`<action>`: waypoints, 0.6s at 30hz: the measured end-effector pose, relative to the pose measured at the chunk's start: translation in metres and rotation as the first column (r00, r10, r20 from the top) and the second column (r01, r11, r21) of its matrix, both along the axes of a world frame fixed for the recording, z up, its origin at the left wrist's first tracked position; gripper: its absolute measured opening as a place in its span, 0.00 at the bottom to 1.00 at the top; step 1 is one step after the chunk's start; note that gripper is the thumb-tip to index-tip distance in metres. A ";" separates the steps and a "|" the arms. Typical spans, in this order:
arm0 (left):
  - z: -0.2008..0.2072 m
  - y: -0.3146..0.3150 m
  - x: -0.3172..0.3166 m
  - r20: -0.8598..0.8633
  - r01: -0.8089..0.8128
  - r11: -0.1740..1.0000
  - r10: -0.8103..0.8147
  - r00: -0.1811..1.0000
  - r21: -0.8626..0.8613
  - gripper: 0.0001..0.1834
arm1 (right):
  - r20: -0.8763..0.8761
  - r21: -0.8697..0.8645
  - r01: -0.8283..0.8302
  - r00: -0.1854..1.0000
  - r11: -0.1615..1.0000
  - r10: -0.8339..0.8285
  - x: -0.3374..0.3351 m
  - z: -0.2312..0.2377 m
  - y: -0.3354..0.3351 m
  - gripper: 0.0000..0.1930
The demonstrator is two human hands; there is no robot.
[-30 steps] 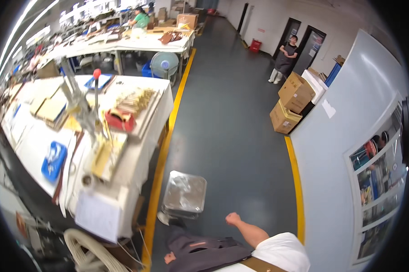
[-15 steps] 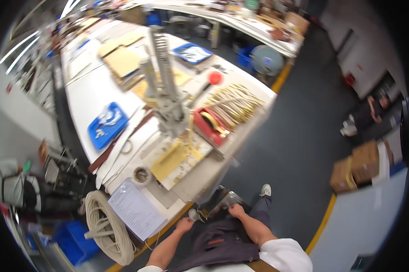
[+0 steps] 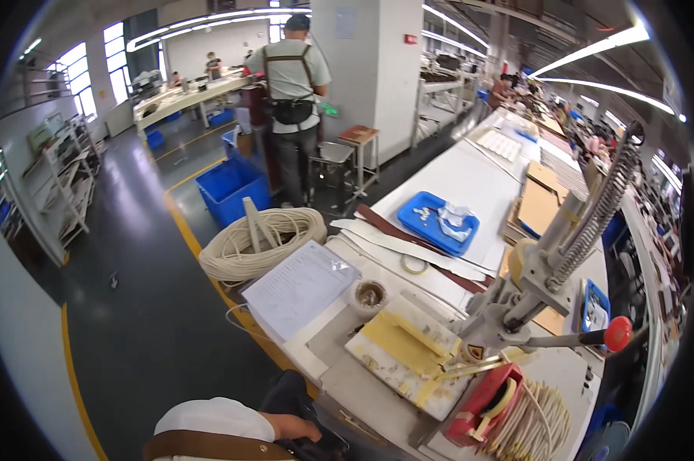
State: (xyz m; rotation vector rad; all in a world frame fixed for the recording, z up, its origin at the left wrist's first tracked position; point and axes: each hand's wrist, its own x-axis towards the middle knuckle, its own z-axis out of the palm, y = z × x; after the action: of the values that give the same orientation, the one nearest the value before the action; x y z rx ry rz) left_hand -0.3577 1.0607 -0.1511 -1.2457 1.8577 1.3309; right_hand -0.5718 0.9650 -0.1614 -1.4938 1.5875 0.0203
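My left hand [image 3: 310, 432] is low in the picture, past a white sleeve and a brown strap, close against dark cloth [image 3: 289, 396] at my body. Its fingers are hidden, so what it holds, if anything, does not show. My right hand is out of the picture. The corner of the white workbench [image 3: 328, 378] lies just to the right of my left arm. On it are a sheet of paper in a clear sleeve [image 3: 301, 288], a small round pot [image 3: 368, 296] and a pale board with yellow patches [image 3: 405, 353].
A hand-lever press [image 3: 508, 307] with a red knob stands on the bench. Beside it are a red tape dispenser [image 3: 481, 407] and a bundle of cords [image 3: 535, 422]. Coiled rope [image 3: 224, 261] and a blue bin [image 3: 232, 188] stand left; a person [image 3: 292, 84] stands beyond.
My view has swung to the left, so the bench now lies on the right. Both hands showed low in front of me before; now only part of the left one does.
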 end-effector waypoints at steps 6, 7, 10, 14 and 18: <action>-0.010 -0.004 -0.028 -0.050 0.069 0.997 -0.070 0.996 -0.015 0.19 | 0.030 0.013 -0.064 0.998 0.998 0.063 0.000 -0.015 -0.009 0.21; -0.012 -0.006 -0.034 -0.059 0.107 0.994 -0.108 0.992 -0.019 0.19 | 0.036 0.025 -0.051 0.998 0.998 0.050 0.000 -0.018 -0.002 0.21; -0.025 -0.014 -0.055 -0.089 0.232 0.972 -0.234 0.968 -0.027 0.18 | 0.028 0.077 0.002 1.000 0.997 -0.004 -0.014 -0.030 0.032 0.19; -0.048 -0.018 -0.071 -0.066 0.383 0.923 -0.384 0.921 -0.026 0.18 | 0.028 0.115 0.028 0.999 0.993 -0.032 -0.035 -0.070 0.093 0.18; -0.035 -0.016 -0.052 -0.107 0.379 0.859 -0.437 0.893 -0.343 0.16 | 0.802 -0.150 0.085 0.593 0.985 0.071 -0.089 -0.144 0.147 0.18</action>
State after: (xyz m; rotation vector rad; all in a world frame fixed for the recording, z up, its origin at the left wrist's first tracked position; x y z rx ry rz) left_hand -0.4101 1.0451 -0.1866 -0.8114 2.3749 0.9638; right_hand -0.6605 1.1124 -0.3058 -1.3197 0.8359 -0.7374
